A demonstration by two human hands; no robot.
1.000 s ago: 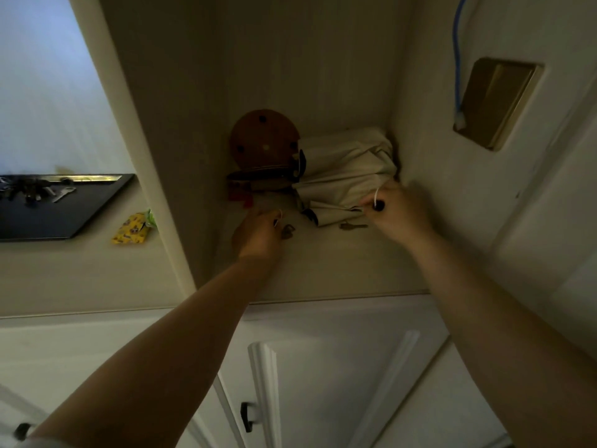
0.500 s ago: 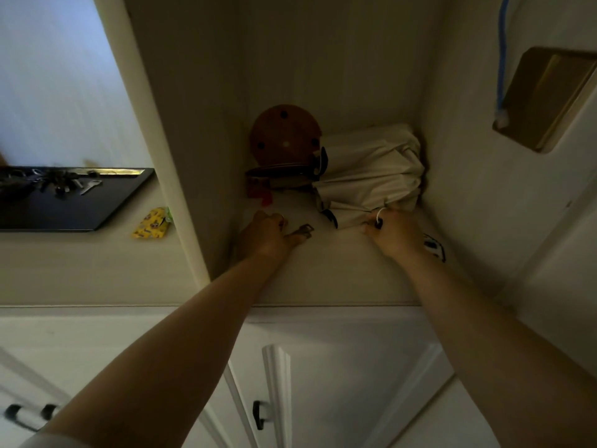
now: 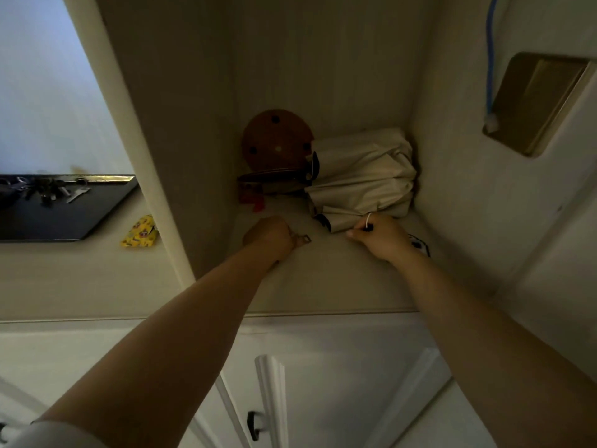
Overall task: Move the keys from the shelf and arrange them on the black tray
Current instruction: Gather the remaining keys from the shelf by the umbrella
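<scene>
While keys (image 3: 48,189) lie on the black tray (image 3: 74,218), both hands — left hand (image 3: 269,236), right hand (image 3: 379,237) — grip shelf keys.

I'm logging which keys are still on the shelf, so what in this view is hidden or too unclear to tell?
- Left hand: grips a key; only its tip shows, the fingers hide the rest.
- Right hand: pinches something small and dark; dim light, too small to identify.
- Black tray: cut off by the left edge; its keys are too small and blurred to count.
- Shelf behind the beige bag: hidden.
</scene>
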